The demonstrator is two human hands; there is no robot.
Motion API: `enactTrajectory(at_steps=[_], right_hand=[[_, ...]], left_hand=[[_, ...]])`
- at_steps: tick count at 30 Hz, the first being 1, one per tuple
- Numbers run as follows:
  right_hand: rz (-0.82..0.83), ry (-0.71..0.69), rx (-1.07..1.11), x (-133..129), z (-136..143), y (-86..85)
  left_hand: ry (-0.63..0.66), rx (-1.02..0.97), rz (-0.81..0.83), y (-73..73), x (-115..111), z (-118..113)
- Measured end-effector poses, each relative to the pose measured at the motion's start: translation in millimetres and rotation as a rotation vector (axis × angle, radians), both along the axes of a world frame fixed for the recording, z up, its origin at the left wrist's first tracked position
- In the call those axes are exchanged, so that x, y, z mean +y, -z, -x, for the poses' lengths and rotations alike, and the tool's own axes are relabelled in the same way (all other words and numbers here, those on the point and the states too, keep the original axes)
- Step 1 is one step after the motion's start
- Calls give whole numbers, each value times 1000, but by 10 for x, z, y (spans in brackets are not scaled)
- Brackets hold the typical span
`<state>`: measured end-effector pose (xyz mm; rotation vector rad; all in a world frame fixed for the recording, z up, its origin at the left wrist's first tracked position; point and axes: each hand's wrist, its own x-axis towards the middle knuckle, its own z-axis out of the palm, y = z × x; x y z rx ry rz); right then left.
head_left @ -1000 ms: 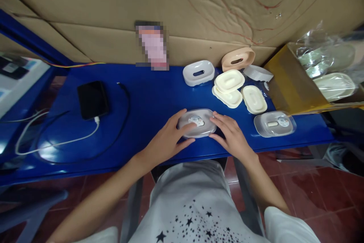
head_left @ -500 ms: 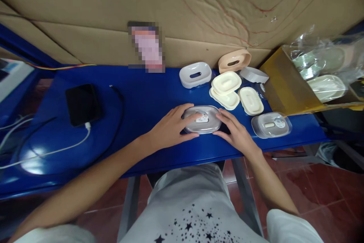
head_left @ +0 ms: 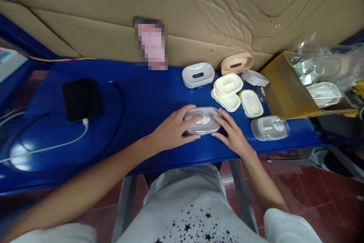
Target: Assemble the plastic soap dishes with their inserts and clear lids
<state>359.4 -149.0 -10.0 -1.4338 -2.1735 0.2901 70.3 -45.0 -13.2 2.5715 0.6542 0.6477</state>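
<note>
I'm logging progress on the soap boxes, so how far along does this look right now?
Done: one box with a clear lid sits closed at the right. In hand: the left hand and right hand press on a second clear-lidded box. Left: three cream trays, a white base and a peach base lie unassembled, with more parts bagged in the cardboard box.

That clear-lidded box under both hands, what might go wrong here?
1. The clear-lidded box sits near the blue table's front edge; pressing by the left hand and right hand could slide it off.
2. The finished box beside the right hand might get knocked.
</note>
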Motion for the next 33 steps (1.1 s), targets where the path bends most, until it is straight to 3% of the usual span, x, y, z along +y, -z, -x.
enactTrajectory(at_steps=[4,8,12,16,20,22,24,27,30,33], right_hand=[[19,-2,8,30,48,-5],[-25,-4,-23,-20,23,-7],[-87,151,-139,-226,-155,-64],[-215,331,-264,-374,-131,-122],[-203,208,-362,-346,167,-115],[-184,178,-384,-330,237,-125],[-188,186,-372,-315,191,-186],[-183,210,-347,-169,-5,-396],[-102,291,-389,259,-138,-652],[149,442,-590,825,-64,-787]], left_hand=[[-33,-35,-5,39,-17,-33],[-11,-27,106,40,-39,6],[34,-38,171,-57,12,64],[-121,-33,-10,-211,377,-191],[-239,126,-125,-286,898,-629],[-255,159,-114,-274,1012,-713],[-245,151,-128,-235,970,-650],[-266,97,-143,-162,729,-362],[-325,12,-116,-138,542,-44],[-437,-108,-66,-160,542,153]])
